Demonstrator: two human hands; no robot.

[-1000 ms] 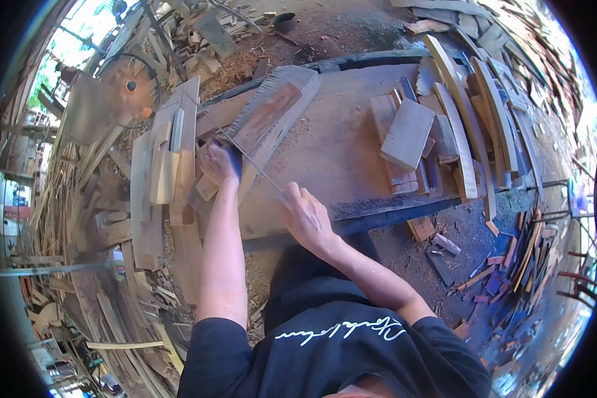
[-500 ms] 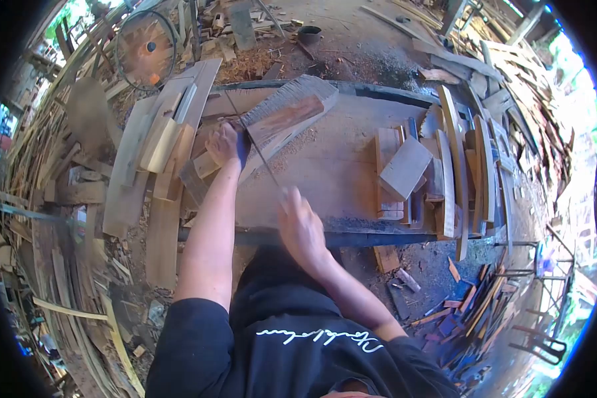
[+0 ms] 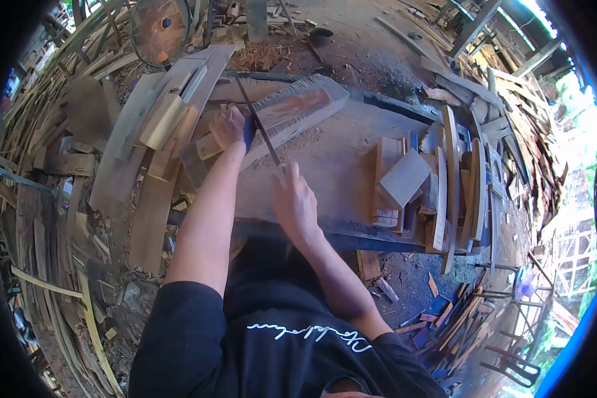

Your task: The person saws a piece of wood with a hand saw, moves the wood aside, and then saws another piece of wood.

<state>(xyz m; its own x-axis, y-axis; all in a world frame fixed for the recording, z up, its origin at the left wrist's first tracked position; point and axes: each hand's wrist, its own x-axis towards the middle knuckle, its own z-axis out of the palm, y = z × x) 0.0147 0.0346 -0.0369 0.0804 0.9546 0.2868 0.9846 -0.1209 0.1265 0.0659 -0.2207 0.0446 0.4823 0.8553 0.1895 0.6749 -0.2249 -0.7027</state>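
Note:
A long, thick wooden block with a rough-cut edge lies at a slant on the workbench. Over its left end, my left hand is curled, gripping the wood. My right hand is closed around the near end of a handsaw, its handle hidden by the fingers. The narrow dark saw blade runs away from me across the block, just right of my left hand. Pale sawdust lies along the block's near side.
Planks and cut boards are stacked at the bench's left. On the right stand a small wood block and several curved wooden pieces. A dark bowl sits on the ground beyond. Scrap wood litters the lower right.
My right hand and the saw have moved forward, away from me, across the block. My left hand stays on the block, and the whole view has shifted slightly.

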